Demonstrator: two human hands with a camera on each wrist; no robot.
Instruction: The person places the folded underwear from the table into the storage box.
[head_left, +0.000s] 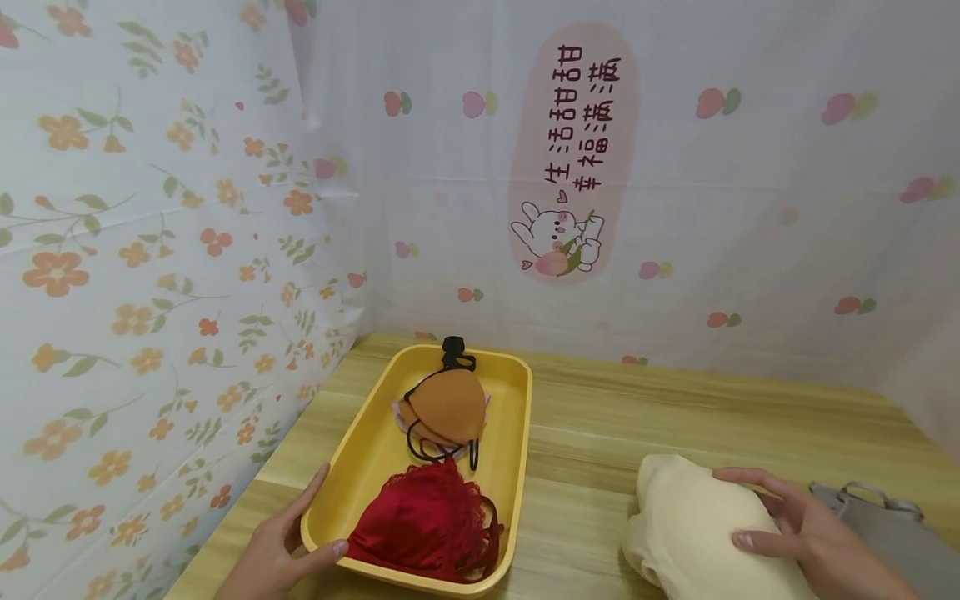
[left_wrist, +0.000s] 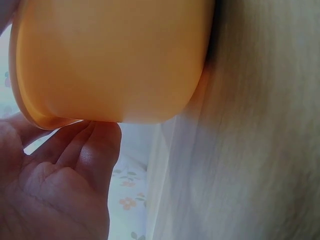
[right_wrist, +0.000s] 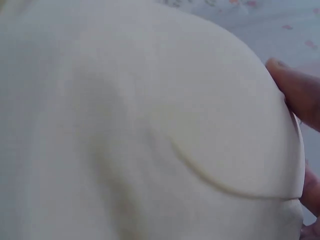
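At the front left corner of a yellow plastic tray (head_left: 522, 417), my left hand (head_left: 281, 537) holds the rim, thumb at the front edge and fingers along the outer left wall. In the left wrist view, the fingers touch the outside of the tray (left_wrist: 115, 60). Inside the tray a red lace-trimmed bra (head_left: 420, 521) lies at the front and an orange-brown bra (head_left: 450, 404) with black straps farther back. To the right, my right hand (head_left: 810, 533) grips a folded cream bra (head_left: 697, 517). Its smooth rounded cup (right_wrist: 225, 110) fills much of the right wrist view.
A grey garment with thin straps (head_left: 892, 533) lies at the right, partly behind my right forearm. The wood-grain table (head_left: 585, 442) meets a printed cloth backdrop (head_left: 450, 225) at the back, and a floral cloth (head_left: 172, 333) hangs along the left.
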